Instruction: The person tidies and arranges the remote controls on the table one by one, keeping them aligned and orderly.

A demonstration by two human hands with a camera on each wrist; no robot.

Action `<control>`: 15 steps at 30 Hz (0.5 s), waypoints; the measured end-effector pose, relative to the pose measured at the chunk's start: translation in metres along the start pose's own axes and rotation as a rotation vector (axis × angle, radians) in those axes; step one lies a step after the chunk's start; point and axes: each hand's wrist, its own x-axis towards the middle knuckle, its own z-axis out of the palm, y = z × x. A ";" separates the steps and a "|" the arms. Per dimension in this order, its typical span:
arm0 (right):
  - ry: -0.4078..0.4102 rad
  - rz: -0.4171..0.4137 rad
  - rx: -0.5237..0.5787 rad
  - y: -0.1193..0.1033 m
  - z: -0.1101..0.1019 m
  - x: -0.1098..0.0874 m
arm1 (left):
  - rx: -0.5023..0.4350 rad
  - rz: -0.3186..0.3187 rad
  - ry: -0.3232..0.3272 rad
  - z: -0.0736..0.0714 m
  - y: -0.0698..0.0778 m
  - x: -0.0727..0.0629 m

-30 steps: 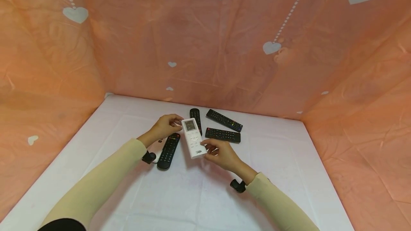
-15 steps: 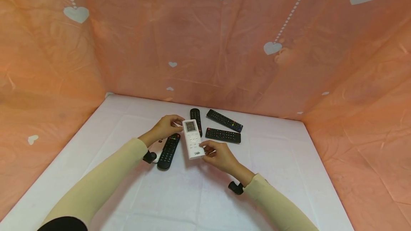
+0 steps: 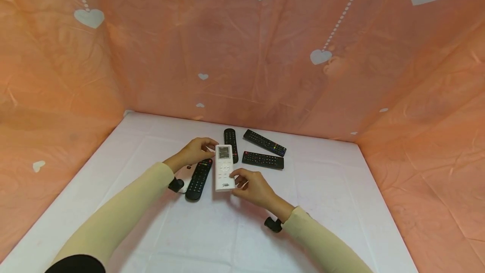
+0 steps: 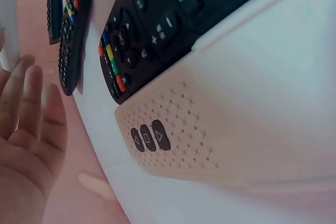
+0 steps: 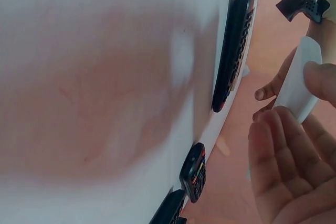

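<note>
A white remote control [image 3: 224, 167] with a grey display is held above the table, its display end pointing away from me. My left hand [image 3: 194, 151] pinches it near the top left corner. Along its lower right edge, my right hand [image 3: 253, 186] grips it between thumb and fingers. In the right wrist view, the white remote [image 5: 298, 85] shows side-on between thumb and fingers. Just left of it lies a black remote [image 3: 198, 180], tilted against a pale remote-like item [image 3: 185, 177] with three dark buttons, partly hidden by my left wrist.
Behind the white remote lies a black remote [image 3: 230, 144]. Two more black remotes, an upper one [image 3: 265, 142] and a lower one [image 3: 263, 160], lie to the right. Orange cloth walls [image 3: 242, 54] with hearts enclose the white table [image 3: 322, 180] at the back and sides.
The white remote has turned from a slant to nearly straight, its lower end swinging left. My right hand has moved left and slightly down with it. The left hand has barely moved.
</note>
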 end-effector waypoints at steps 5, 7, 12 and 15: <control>-0.001 0.012 -0.064 -0.002 0.004 0.000 | 0.009 0.035 -0.021 0.001 -0.003 0.000; 0.000 0.015 -0.095 -0.004 0.006 0.001 | 0.016 0.048 -0.026 0.001 -0.003 0.000; -0.010 0.031 -0.105 -0.005 0.010 0.002 | 0.047 0.082 -0.036 0.000 -0.004 -0.001; -0.019 0.042 -0.100 -0.006 0.012 0.002 | 0.067 0.062 -0.051 0.000 -0.006 -0.001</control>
